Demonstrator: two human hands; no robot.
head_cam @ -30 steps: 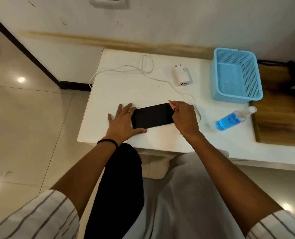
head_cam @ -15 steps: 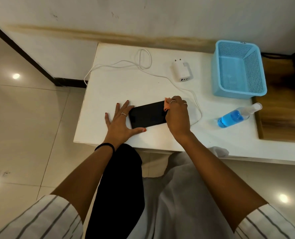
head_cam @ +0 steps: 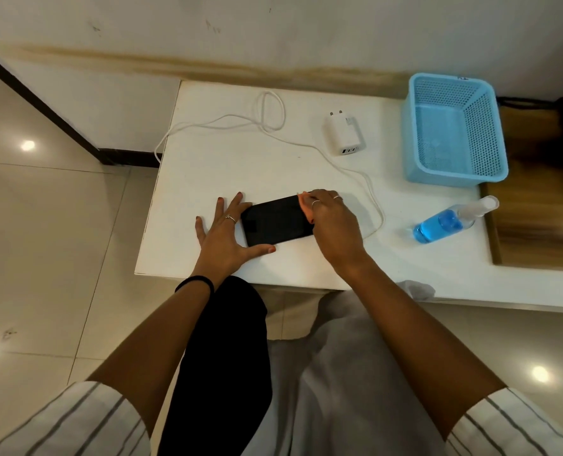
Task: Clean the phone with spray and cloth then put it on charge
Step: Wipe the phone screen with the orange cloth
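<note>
phone (head_cam: 275, 222) flat, screen up, near front edge of white counter (head_cam: 207, 166) | left hand (head_cam: 226, 234) splayed open, thumb and fingers bracing phone's left end | right hand (head_cam: 334, 225) grip closed on small orange cloth (head_cam: 303, 203) at phone's right end | spray bottle (head_cam: 451, 220) lying right, near blue basket (head_cam: 454, 130) | charger (head_cam: 343, 133) and cable (head_cam: 369, 189) behind phone

Soft, even light falls from overhead; round lamp reflections glare on the glossy floor tiles (head_cam: 59, 245) left and right of the white table (head_cam: 240, 166). Shadows on the table are faint. Right of it, the wooden surface (head_cam: 536, 225) smears with blur, and the wall line bows from wide-angle distortion.
</note>
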